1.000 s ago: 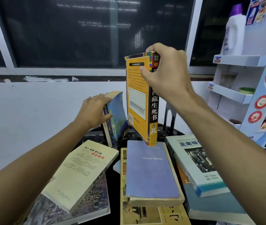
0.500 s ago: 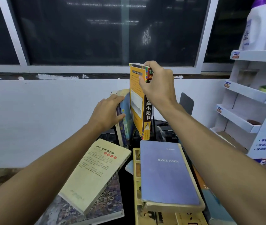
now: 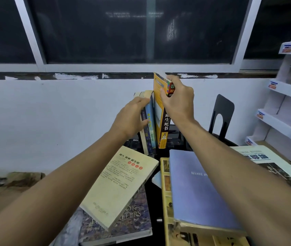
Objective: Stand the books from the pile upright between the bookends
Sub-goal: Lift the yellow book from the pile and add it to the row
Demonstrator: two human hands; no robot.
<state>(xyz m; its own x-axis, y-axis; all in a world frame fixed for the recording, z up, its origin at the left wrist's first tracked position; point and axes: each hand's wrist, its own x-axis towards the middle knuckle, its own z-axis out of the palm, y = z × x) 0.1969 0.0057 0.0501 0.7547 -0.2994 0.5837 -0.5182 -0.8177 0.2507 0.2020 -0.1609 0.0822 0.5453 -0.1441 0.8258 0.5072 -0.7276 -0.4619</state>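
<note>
black table carries the pile at its near edge: a lilac book lettered "hanyu p…" on the right and a cream book with chinese print on the left. toward the far edge, the yellow book, with chinese on its black spine, now stands upright against the blue book, no longer tilted in the air. the bookend stands well apart on the right. the right hand pinches the yellow book's top; the left hand grips the blue book.

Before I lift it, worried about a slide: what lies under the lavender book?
A yellow book with small pictures lies under the lavender book. Only its left strip and near end show; the rest, and anything beneath, is covered.
</note>
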